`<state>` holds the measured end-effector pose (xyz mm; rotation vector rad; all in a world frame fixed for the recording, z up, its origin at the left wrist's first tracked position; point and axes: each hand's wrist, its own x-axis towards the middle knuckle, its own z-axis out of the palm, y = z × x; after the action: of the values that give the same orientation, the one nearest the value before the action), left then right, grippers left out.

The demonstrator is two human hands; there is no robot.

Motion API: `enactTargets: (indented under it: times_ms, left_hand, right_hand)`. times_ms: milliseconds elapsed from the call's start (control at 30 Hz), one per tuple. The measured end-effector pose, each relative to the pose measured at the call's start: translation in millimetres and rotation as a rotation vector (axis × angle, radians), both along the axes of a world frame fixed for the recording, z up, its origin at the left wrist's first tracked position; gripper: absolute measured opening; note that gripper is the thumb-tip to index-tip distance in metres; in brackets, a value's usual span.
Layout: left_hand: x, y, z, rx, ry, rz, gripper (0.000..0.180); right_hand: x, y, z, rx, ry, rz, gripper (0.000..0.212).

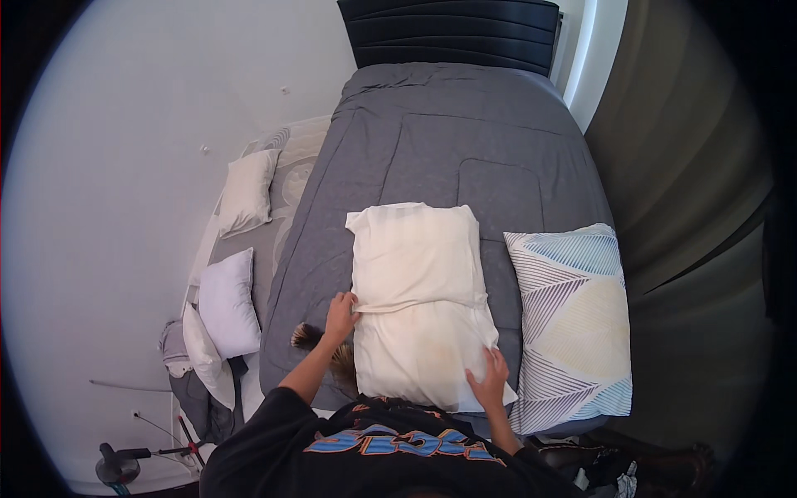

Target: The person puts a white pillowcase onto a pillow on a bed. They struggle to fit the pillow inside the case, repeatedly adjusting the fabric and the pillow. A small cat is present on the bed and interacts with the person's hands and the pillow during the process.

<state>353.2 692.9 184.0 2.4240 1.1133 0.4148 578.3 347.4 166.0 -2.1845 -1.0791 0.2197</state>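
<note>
Dark printed T-shirt [365, 461] foremost, a cream pillow [422, 261] lies lengthwise, twelve to six, on a gray bed [465, 137], stretching toward three o'clock from the curled left hand [339, 317], nearer its fold [419, 306], and ten from the right hand [491, 383], thumb spread. Both touch its edges; whether either grips cannot be told.

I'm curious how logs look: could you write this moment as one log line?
left hand: touching cream pillowcase, left edge | right hand: touching its lower right | beside: striped pillow | beneath: gray comforter
</note>
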Motion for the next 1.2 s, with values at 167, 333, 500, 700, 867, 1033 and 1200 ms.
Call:
enactTargets:
  times_ms: [167, 333, 500, 700, 867, 1033, 1200]
  left_hand:
    - [1.7, -1.6, -39.6, -0.66, 0.137, 0.386, 0.041]
    - [-10.5, -23.0, -78.5, -0.475, -0.046, 0.336, 0.043]
    - [9.6, 2.7, -38.5, -0.144, -0.397, 0.245, 0.037]
    - [84.8, -27.7, 142.1, -0.629, -0.808, -0.209, 0.04]
    - [96.3, -74.5, 149.6, 0.058, -0.449, -0.672, 0.04]
    - [77.3, -108.9, 55.1, -0.169, -0.653, -0.997, 0.039]
    - [77.3, -93.6, 50.8, -0.39, -0.751, -0.807, 0.036]
  right_hand:
    - [-49.4, 68.4, 44.1, -0.063, -0.083, 0.088, 0.087]
    - [-58.4, 105.9, -2.5, -0.039, -0.106, 0.023, 0.077]
    - [-14.8, 110.3, 0.9, 0.395, 0.114, -0.021, 0.057]
    - [19.0, 86.7, 57.8, 0.495, 0.882, -0.173, 0.039]
    - [33.2, 40.6, 42.3, 0.105, 0.768, 0.009, 0.044]
    - [-8.2, 67.8, 98.4, -0.03, 0.582, -0.258, 0.06]
    - [-25.7, 54.4, 77.6, 0.215, 0.451, -0.33, 0.067]
